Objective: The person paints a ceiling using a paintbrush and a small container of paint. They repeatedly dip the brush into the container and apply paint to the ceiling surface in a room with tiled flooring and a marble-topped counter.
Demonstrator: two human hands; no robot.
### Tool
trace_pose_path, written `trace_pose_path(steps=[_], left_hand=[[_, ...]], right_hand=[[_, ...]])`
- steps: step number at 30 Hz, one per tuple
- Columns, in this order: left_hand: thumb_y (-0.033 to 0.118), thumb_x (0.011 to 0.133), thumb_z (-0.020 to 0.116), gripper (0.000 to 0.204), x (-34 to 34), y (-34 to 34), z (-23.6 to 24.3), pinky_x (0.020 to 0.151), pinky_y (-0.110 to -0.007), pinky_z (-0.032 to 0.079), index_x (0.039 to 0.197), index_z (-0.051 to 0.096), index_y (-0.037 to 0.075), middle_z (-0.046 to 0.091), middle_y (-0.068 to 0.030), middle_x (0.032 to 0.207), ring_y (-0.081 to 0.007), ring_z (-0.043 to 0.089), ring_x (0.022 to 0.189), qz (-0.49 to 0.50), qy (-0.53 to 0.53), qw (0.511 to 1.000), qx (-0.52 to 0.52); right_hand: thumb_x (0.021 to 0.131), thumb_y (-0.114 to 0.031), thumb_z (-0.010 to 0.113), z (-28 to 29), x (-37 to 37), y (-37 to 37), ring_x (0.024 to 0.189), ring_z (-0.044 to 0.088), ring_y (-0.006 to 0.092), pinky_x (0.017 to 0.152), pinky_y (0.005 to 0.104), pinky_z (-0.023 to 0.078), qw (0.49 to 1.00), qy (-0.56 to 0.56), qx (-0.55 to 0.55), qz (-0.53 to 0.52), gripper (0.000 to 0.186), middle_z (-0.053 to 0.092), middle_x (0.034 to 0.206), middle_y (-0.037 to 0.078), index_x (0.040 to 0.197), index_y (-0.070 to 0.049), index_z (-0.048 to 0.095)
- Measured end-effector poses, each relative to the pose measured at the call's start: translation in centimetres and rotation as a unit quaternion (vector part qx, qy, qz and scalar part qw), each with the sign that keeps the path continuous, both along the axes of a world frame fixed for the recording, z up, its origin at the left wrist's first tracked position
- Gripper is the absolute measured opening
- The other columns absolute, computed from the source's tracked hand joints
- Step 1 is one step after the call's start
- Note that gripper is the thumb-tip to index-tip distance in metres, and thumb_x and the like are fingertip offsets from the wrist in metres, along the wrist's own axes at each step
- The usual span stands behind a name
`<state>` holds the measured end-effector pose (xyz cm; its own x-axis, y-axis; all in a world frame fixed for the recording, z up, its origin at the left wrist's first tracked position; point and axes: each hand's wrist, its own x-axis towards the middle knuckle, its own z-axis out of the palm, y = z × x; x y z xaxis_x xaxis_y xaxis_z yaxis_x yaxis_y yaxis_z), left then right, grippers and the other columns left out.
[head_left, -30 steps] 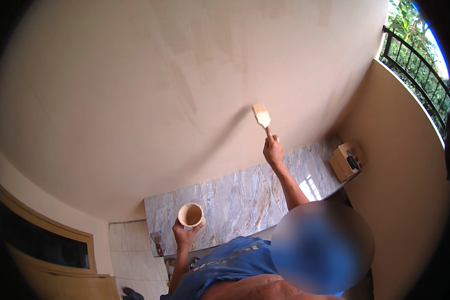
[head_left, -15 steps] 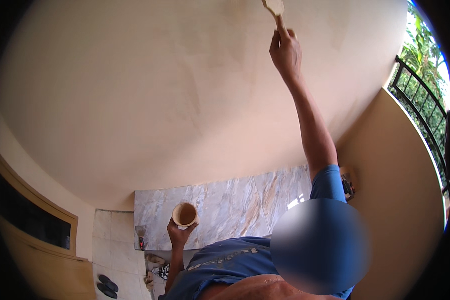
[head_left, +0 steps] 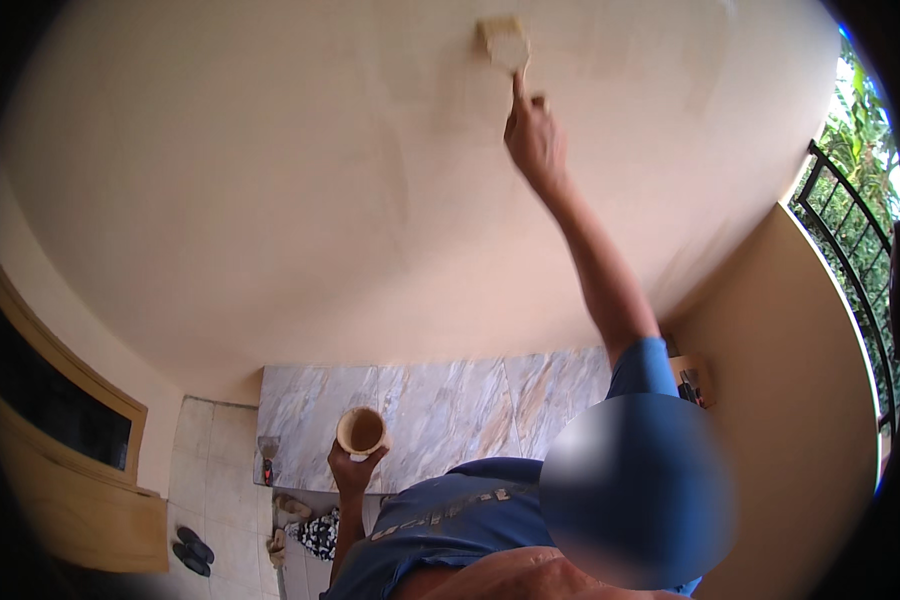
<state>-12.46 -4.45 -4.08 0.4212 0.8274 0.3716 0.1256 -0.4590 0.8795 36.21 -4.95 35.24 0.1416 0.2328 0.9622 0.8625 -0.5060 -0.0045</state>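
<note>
My right hand (head_left: 535,140) is raised high, fingers wrapped round the handle of a wide paintbrush (head_left: 503,45), its pale bristles at the streaky cream wall (head_left: 270,200). My left hand (head_left: 352,467) holds a pale, round cup (head_left: 363,430) low, above a grey-veined marble-look counter (head_left: 450,420); its open top shows a brownish inside. Left of that cup, a scraper with a red-and-black handle (head_left: 267,462) lies at the counter's left end.
A box with dark tools (head_left: 692,382) is partly hidden behind my right arm. A low side wall (head_left: 790,350) carries a black railing (head_left: 840,220), with plants beyond. At lower left are a yellowish door (head_left: 80,520), dark slippers (head_left: 192,550) and a black-and-white cloth (head_left: 313,535).
My right arm has reached much higher up the wall with the brush since a second ago, then shifted slightly left and down in the view. My left hand still holds the cup low.
</note>
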Motion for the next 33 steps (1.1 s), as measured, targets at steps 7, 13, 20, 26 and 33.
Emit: trace_pose_path(steps=[7,13,20,26,33], left_hand=[[0.022,0.060,0.100,0.067,-0.4,-0.5,-0.7,0.082,-0.039,0.057,0.111,0.067,-0.004,0.075,-0.0162,0.101,-0.0295,0.073,0.094,-0.008,-0.008,0.999,-0.042],[0.013,0.063,0.096,0.061,1.6,-0.1,1.6,0.085,-0.037,0.056,0.114,0.067,-0.004,0.074,-0.0150,0.105,-0.0254,0.072,0.097,-0.041,-0.017,0.998,-0.046],[0.020,0.063,0.098,0.061,2.2,-0.8,0.4,0.084,-0.039,0.056,0.111,0.068,-0.004,0.075,-0.0160,0.102,-0.0290,0.073,0.095,-0.036,-0.031,0.997,-0.057],[0.020,0.062,0.098,0.063,4.6,-0.7,1.0,0.084,-0.040,0.056,0.111,0.067,-0.004,0.074,-0.0167,0.102,-0.0306,0.073,0.094,-0.037,-0.025,0.997,-0.064],[0.021,0.063,0.098,0.063,5.8,-1.1,-0.2,0.084,-0.041,0.056,0.112,0.067,-0.005,0.074,-0.0173,0.103,-0.0315,0.072,0.094,-0.018,-0.031,0.998,-0.041]], right_hand=[[0.094,-0.004,0.056,-22.9,-1.2,-4.8,0.054,0.062,0.0330,0.045,0.0444,0.048,0.985,0.150,-0.084,0.012,0.069,0.063,0.099,0.021,0.159,-0.013,0.033],[0.095,-0.006,0.055,-30.9,-0.9,-9.1,0.059,0.064,0.0354,0.051,0.0444,0.053,0.957,0.244,-0.151,0.025,0.063,0.062,0.093,0.019,0.156,-0.013,0.039],[0.094,-0.004,0.059,-26.7,1.1,-14.4,0.065,0.066,0.0356,0.055,0.0454,0.054,0.979,0.185,-0.068,0.045,0.063,0.063,0.092,0.018,0.154,-0.017,0.044],[0.098,-0.009,0.058,-7.6,10.5,-13.0,0.066,0.066,0.0357,0.054,0.0457,0.053,0.996,0.063,0.057,-0.006,0.060,0.065,0.094,0.018,0.155,-0.020,0.042],[0.099,-0.013,0.056,-4.4,16.2,-12.1,0.066,0.068,0.0372,0.055,0.0476,0.054,0.995,0.049,0.054,-0.066,0.055,0.066,0.093,0.019,0.153,-0.016,0.044]])
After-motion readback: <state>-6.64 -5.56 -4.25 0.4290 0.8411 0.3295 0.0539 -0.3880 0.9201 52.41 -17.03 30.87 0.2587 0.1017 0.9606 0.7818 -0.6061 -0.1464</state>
